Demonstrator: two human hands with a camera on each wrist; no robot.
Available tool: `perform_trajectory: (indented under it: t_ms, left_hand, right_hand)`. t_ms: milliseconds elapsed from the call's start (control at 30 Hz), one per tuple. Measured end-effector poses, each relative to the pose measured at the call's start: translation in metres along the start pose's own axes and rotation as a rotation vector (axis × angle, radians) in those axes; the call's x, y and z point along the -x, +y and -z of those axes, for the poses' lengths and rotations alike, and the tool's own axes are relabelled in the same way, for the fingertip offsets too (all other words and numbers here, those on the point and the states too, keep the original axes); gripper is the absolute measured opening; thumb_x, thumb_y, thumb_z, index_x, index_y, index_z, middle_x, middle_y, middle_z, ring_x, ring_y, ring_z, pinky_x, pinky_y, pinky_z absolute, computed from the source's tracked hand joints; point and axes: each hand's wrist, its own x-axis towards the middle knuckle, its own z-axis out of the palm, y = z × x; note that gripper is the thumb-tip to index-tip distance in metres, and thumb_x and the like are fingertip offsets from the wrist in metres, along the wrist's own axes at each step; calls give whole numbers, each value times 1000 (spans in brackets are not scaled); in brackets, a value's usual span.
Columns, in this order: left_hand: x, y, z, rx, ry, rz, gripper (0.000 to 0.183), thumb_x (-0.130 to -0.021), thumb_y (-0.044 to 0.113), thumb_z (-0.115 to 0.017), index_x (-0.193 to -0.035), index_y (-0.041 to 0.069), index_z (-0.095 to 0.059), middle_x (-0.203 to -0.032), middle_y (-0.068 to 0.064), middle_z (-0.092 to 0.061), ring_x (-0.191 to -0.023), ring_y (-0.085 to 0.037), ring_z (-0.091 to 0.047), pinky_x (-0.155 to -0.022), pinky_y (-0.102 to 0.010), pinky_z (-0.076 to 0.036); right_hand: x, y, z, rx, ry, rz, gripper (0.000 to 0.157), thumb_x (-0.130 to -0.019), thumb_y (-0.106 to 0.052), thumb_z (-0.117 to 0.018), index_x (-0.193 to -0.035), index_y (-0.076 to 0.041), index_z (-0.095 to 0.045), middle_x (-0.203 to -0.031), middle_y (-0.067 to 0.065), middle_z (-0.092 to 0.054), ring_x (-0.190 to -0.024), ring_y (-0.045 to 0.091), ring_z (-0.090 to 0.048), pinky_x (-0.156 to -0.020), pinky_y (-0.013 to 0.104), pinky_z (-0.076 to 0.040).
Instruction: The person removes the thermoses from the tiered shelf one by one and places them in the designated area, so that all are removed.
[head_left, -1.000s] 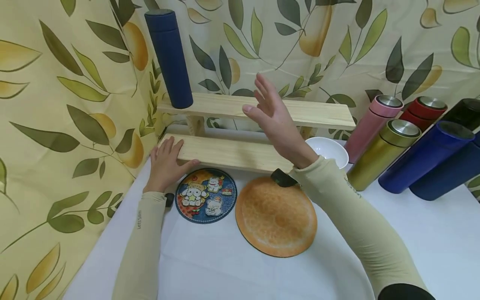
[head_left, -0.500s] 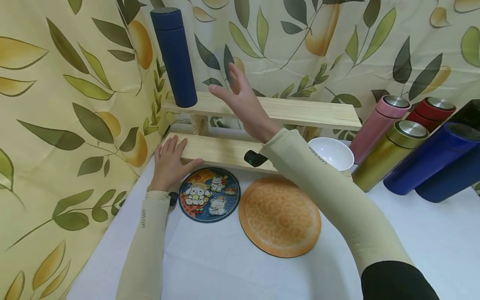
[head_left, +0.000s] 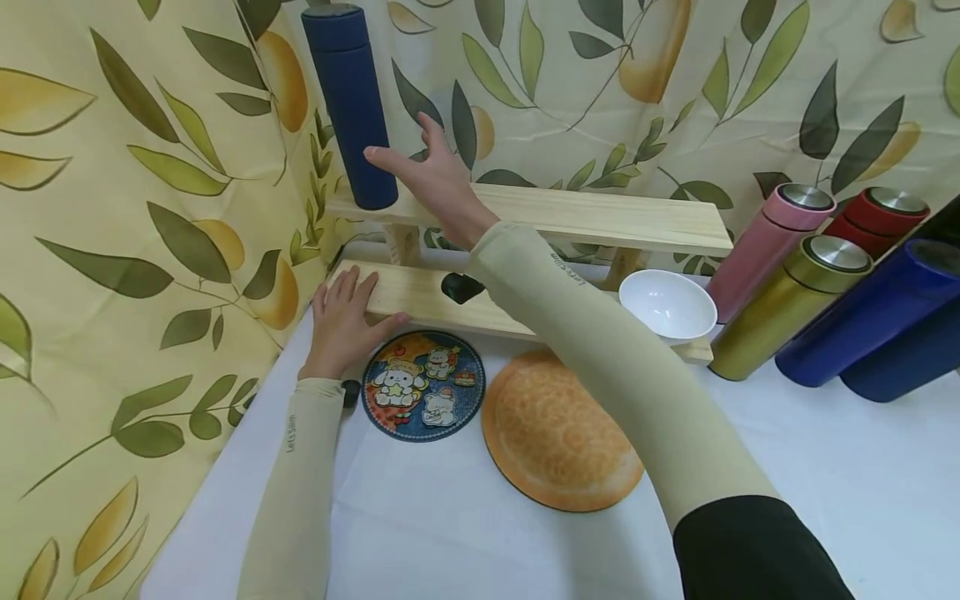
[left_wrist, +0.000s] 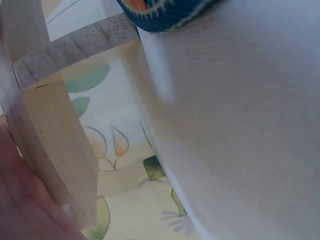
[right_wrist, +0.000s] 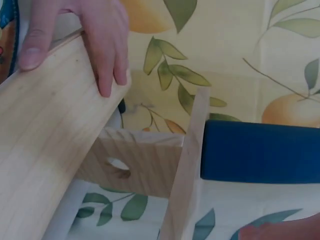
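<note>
A dark blue thermos bottle [head_left: 347, 100] stands upright on the left end of the upper wooden shelf board [head_left: 592, 215]. My right hand [head_left: 438, 179] is beside it, thumb and fingers spread. In the head view the thumb overlaps the bottle; in the right wrist view a fingertip [right_wrist: 252, 232] shows apart from the blue bottle [right_wrist: 260, 151]. My left hand [head_left: 345, 327] rests on the left end of the lower shelf board [head_left: 420, 293], its thumb along the front edge. The right wrist view shows its fingers [right_wrist: 106, 65] lying over the board's end.
A white bowl [head_left: 667, 307] sits at the lower board's right end. Pink [head_left: 768, 242], red, gold [head_left: 795, 304] and blue bottles [head_left: 862, 317] stand at right. A cartoon round mat [head_left: 423, 386] and a brown round mat [head_left: 562, 433] lie in front on the white-covered table.
My right hand has moved left across the upper shelf to the dark blue bottle. My left hand has stayed on the lower board. The view has shifted slightly.
</note>
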Motion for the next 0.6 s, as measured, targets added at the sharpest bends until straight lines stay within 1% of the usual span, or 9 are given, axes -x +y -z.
perform_trajectory:
  t_ms: [100,233,300,433,600]
  left_hand:
    - [0,-1,0,-2,-1,3,98,-95,66,-69,-165,5,-39,-174,-23,-22,-162,-40,-13,-127,-58,4]
    - [0,0,-1,-2,1,-5,97,-95,65,-69,-165,4,-40,-174,-23,-23,-162,-40,-14,-127,-58,4]
    - [0,0,-1,-1,3,-9,97,-95,65,-69,-165,4,-40,-174,-23,-23,-161,-40,-14,-127,-58,3]
    - [0,-1,-1,-7,7,-4,98,-94,66,-70,-165,5,-40,-174,-22,-24,-161,-39,-15,-127,-57,2]
    - [0,-3,-1,-14,20,-10,97,-94,67,-69,-164,6,-42,-173,-23,-25,-161,-40,-17,-126,-58,-1]
  right_hand:
    - [-8,-1,-10,-29,17,-9,100,-99,-50,-71,-173,-35,-6,-176,-12,-9,-159,14,-21,-125,42,-28]
    - [-18,0,-18,-67,44,-34,101,-98,-48,-73,-173,-35,-7,-176,-14,-8,-159,15,-22,-124,40,-30]
    - [-23,0,-21,-78,57,-42,102,-98,-48,-74,-173,-34,-8,-176,-15,-9,-158,13,-23,-124,39,-31]
    - [-36,-5,-27,-88,71,-24,101,-97,-46,-75,-173,-34,-9,-176,-16,-9,-158,10,-23,-123,35,-31]
    - [-53,-15,-35,-102,71,6,102,-98,-42,-75,-173,-34,-7,-175,-17,-8,-157,7,-22,-123,30,-29]
